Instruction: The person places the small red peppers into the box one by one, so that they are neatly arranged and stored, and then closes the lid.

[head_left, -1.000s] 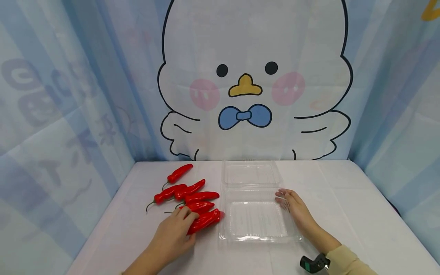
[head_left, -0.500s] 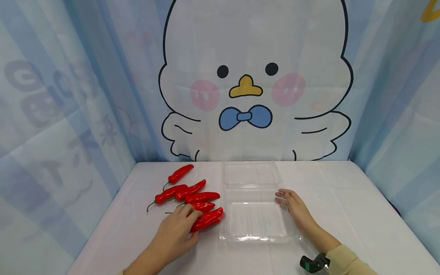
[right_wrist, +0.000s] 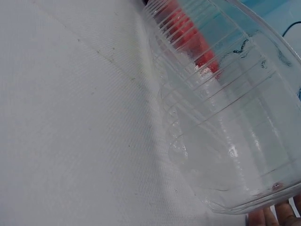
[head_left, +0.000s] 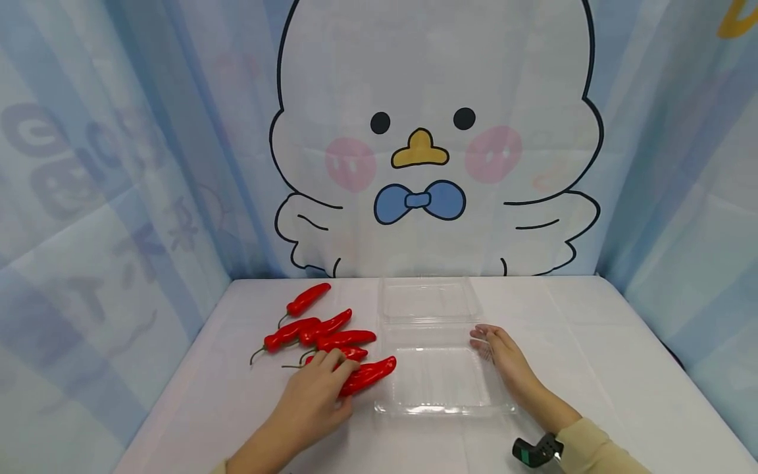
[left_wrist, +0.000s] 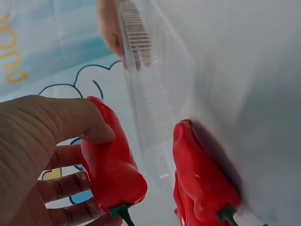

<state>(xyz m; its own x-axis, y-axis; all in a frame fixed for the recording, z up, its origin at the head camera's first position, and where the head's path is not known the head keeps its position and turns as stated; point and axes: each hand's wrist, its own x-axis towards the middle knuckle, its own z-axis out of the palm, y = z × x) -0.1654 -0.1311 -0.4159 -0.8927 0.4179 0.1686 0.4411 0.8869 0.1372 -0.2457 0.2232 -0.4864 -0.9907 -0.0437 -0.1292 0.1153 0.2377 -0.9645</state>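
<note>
My left hand (head_left: 310, 398) grips a red chili pepper (head_left: 372, 374) by its stem end, the tip pointing right over the container's left rim. In the left wrist view, the thumb presses on this pepper (left_wrist: 110, 157) with fingers behind it, and another red pepper (left_wrist: 200, 174) lies below. A clear plastic clamshell container (head_left: 441, 378) lies opened out, its lid (head_left: 431, 299) at the back. My right hand (head_left: 514, 362) rests against the container's right side, fingers fairly straight and partly seen through the ribbed wall. In the right wrist view, fingertips (right_wrist: 282, 214) show beyond the rim.
Several more red chili peppers (head_left: 346, 338) with green stems lie left of the container, one (head_left: 308, 299) apart near the back. A black device (head_left: 535, 451) is by the right wrist. The white table (head_left: 592, 342) is enclosed by printed curtains (head_left: 681, 164).
The left hand has shifted right and slightly up, carrying the pepper from beside the others to over the container's left edge. The right hand stays at the container's side.
</note>
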